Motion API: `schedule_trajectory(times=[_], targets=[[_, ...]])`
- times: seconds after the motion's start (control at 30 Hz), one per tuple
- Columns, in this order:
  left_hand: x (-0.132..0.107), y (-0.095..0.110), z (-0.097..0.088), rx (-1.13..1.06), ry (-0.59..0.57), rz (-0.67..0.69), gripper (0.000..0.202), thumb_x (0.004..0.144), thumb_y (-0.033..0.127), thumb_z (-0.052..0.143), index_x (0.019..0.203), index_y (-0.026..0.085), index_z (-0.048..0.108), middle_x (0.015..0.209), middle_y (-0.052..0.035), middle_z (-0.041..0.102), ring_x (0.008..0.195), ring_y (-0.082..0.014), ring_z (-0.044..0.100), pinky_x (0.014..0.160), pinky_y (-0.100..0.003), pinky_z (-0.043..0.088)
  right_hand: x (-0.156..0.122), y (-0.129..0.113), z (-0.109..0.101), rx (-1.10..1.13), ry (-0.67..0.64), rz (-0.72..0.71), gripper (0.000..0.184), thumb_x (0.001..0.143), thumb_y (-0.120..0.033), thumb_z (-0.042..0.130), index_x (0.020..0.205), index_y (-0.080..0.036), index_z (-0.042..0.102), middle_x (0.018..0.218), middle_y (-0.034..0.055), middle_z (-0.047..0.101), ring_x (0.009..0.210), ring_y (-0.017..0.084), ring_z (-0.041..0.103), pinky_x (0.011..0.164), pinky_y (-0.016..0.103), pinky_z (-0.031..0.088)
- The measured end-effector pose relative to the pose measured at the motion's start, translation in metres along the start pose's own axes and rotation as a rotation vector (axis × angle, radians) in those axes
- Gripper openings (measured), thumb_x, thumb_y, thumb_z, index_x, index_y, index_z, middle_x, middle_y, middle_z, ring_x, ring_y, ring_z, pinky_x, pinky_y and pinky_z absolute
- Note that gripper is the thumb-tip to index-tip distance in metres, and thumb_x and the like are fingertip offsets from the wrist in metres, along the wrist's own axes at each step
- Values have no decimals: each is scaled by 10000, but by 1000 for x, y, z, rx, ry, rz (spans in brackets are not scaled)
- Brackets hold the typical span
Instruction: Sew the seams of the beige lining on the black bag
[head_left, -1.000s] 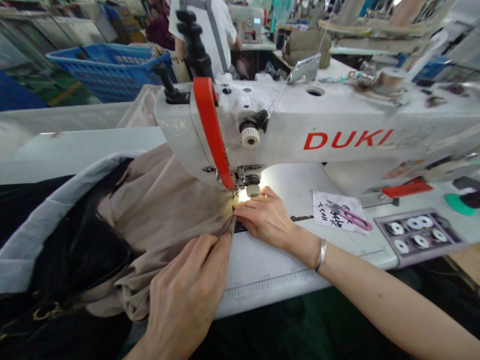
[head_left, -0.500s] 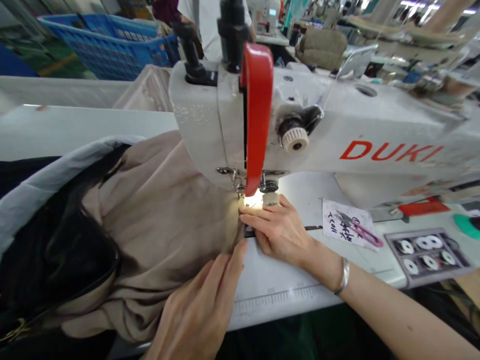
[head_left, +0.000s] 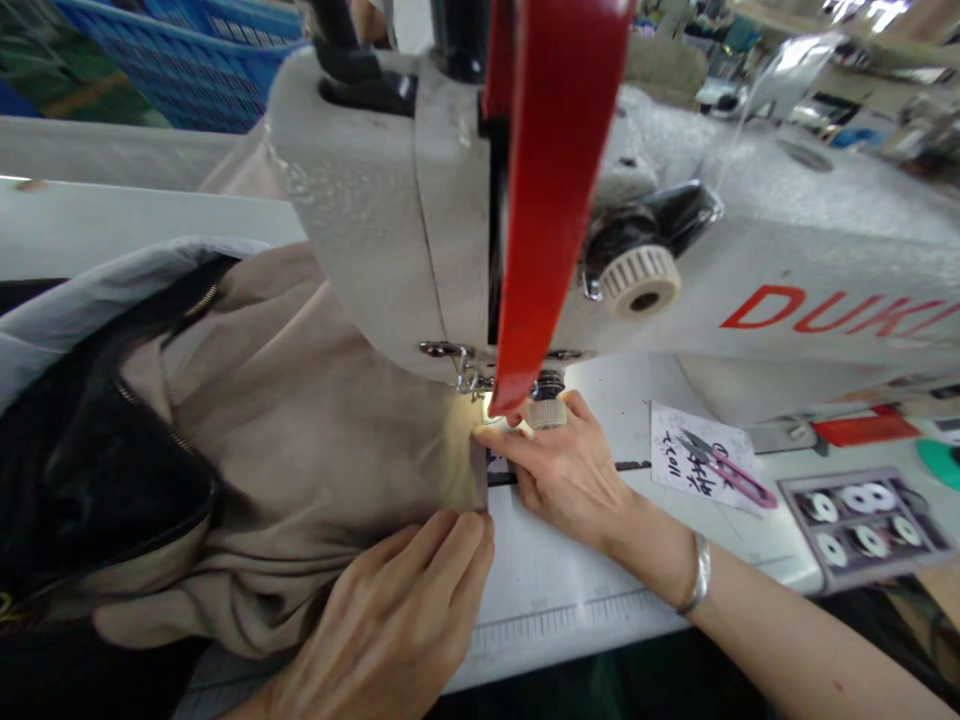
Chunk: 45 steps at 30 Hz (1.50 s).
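A beige lining fabric [head_left: 322,400] lies in folds on the sewing machine bed, its right edge running under the needle area. My left hand [head_left: 397,600] is closed over the fabric's near edge, fingers pressed together and thumb hidden. My right hand [head_left: 574,465] is at the same edge just in front of the presser foot, its index fingertip on the cloth, closed there; some fingertips are hidden behind the machine. The white sewing machine [head_left: 375,220] has a red guard [head_left: 555,200] and a lit needle area. Black material with a zipper [head_left: 112,480] joins the lining at left.
Pink-handled thread snips [head_left: 727,470] rest on a paper note [head_left: 675,450] to the right. Beside them is a bobbin tray [head_left: 851,570]. A blue basket [head_left: 195,75] stands beyond the table. A ruler scale [head_left: 562,615] runs along the near edge.
My view has moved closer to the machine. My left fingers have drawn slightly back toward me along the edge and curled more. My right hand stays near the needle, its fingers slightly shifted.
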<state>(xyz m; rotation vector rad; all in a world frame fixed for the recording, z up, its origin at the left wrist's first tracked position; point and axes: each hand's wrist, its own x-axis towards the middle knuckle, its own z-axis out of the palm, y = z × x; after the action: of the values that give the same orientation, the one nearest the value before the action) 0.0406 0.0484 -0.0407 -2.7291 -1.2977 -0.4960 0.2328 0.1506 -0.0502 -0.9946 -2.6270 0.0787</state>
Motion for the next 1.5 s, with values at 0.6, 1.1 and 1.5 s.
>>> schedule_trajectory(times=[0.6,1.1,1.5], targets=[[14,-25,6,-2,28,74,265,843,-19,500,1031,137,603,863,-14,561,738,-183,558,604,-370,481,4,0,2,-56,23,46,409,951,-84,526,1324,-231,609,1039,50,691,928,238,533,770,405,317],[23,-42,15,89,86,94,280,873,-3,459,1053,132,627,924,-22,628,802,-183,599,718,-371,506,-5,5,3,52,79,-101,371,876,-37,550,1141,-256,691,910,3,679,926,209,546,792,395,308],[35,-51,12,100,118,68,229,878,-1,435,933,157,592,836,-9,617,694,-182,605,640,-355,501,-1,3,5,-10,88,-15,276,854,-29,571,945,-243,719,892,15,667,873,213,501,783,395,296]])
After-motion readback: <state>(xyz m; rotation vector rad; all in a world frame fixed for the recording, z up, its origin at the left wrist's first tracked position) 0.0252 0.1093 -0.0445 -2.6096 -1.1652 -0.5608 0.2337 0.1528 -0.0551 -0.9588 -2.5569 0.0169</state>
